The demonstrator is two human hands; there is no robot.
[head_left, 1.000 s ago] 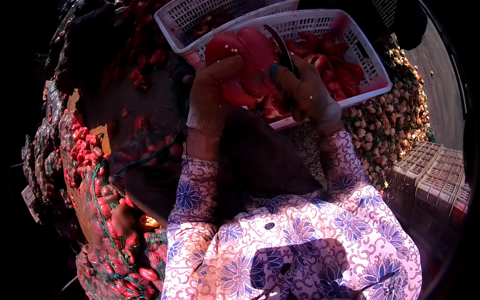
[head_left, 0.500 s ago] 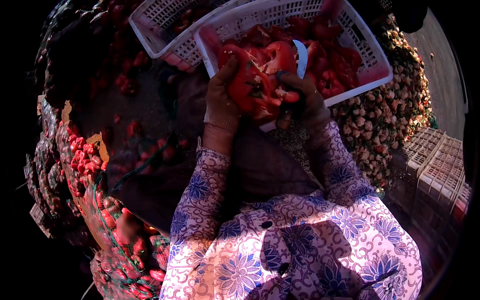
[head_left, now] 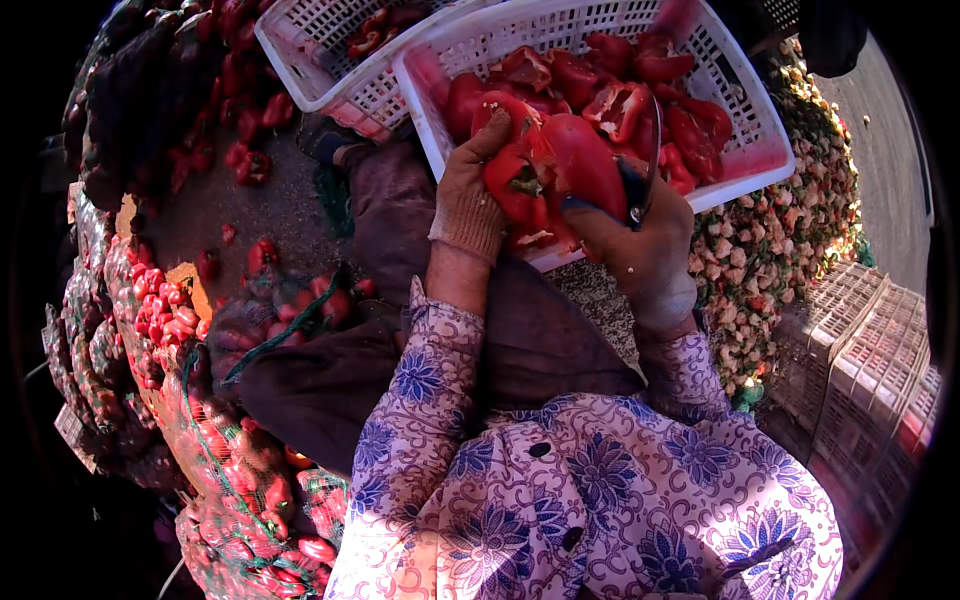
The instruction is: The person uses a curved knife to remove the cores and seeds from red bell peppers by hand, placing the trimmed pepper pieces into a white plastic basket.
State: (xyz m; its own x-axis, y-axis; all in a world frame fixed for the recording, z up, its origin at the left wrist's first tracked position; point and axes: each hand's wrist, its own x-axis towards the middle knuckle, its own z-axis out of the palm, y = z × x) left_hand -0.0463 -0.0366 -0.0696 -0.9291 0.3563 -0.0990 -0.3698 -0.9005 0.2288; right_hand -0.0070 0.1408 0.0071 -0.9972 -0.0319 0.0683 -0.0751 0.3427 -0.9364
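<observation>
Over the near edge of a white plastic crate [head_left: 590, 245], both my hands hold a large red bell pepper [head_left: 582, 165] that is split apart. My gloved left hand [head_left: 468, 205] grips its left side, thumb on top; a green stem stub shows in the opening. In my gloved right hand [head_left: 640, 245] is a small curved knife [head_left: 655, 165], its thin blade pointing up beside the pepper. The right fingers are partly hidden, and they also press against the pepper's right side. Several cut red pepper pieces [head_left: 690, 135] lie in the crate.
A second white crate [head_left: 300, 75] adjoins at the upper left. Pale pepper cores [head_left: 745, 270] form a heap on the right, near stacked crates [head_left: 850, 310]. Net sacks of red peppers [head_left: 225, 460] stand on the left; loose peppers [head_left: 262, 255] lie on the ground.
The pepper and both hands have shifted slightly right. My right hand has turned, so the knife blade now shows edge-on, and the pepper's right half has swung upright. The picture is brighter.
</observation>
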